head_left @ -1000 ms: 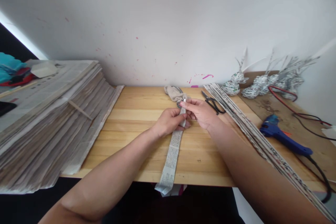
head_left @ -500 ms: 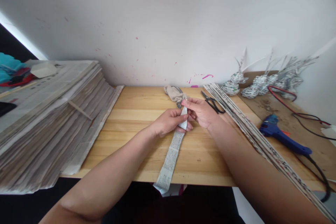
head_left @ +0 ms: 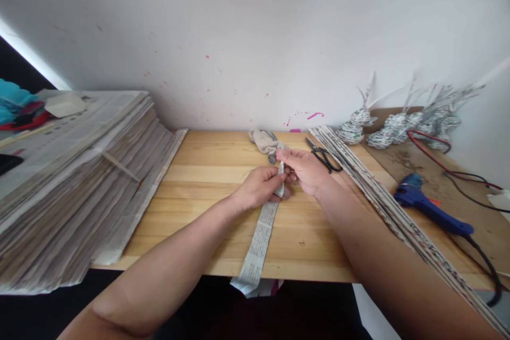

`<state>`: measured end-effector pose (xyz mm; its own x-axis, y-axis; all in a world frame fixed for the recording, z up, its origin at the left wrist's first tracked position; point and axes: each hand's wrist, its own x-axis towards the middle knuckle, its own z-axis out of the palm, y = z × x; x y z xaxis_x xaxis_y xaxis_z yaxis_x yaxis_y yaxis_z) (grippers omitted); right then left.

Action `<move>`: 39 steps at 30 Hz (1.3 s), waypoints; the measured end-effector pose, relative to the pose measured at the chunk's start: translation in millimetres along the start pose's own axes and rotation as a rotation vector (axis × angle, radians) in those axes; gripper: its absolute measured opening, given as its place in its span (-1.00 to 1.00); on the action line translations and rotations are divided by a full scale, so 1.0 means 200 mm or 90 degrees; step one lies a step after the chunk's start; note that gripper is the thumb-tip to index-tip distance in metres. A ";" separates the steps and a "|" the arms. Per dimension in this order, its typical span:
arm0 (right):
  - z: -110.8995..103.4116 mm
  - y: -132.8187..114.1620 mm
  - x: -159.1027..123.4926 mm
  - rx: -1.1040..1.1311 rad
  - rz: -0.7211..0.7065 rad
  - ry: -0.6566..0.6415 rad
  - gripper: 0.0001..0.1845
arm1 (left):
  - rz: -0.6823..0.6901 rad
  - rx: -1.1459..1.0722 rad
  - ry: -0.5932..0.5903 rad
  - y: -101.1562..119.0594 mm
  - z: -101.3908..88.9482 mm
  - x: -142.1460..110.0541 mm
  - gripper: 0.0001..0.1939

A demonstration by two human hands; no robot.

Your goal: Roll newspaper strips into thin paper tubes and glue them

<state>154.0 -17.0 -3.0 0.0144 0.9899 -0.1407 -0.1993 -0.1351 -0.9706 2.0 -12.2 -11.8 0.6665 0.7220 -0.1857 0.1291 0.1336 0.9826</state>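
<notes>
A long strip of newspaper (head_left: 261,236) lies across the wooden table (head_left: 199,180) and hangs over its front edge. My left hand (head_left: 257,187) is closed on the strip's far end, fingers pinched round it. My right hand (head_left: 305,169) pinches the same end from the right, thumb and forefinger pressed on the folded tip. A crumpled grey cloth (head_left: 266,143) lies just beyond my hands. Black scissors (head_left: 323,156) rest right of my right hand.
A tall stack of newspapers (head_left: 75,180) fills the left side. Several rolled paper sticks (head_left: 382,196) lie diagonally on the right, with woven paper pieces (head_left: 398,127) behind. A blue glue gun (head_left: 432,211) with its black cord lies at the right, and a red cable (head_left: 428,150) runs behind it.
My fingers have shifted slightly on the strip's end and its tip looks narrower between them. The hanging end has swung a little to the left. Arms stay in place.
</notes>
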 end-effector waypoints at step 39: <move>-0.04 -0.02 0.00 0.015 -0.002 -0.029 -0.61 | -0.019 -0.042 -0.070 0.02 0.00 -0.01 -0.64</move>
<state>163.3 -16.0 -0.5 -0.0289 0.9914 -0.1280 -0.2220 -0.1312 -0.9662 1.2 -14.1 -6.7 0.7397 0.6389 -0.2114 0.1043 0.2014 0.9739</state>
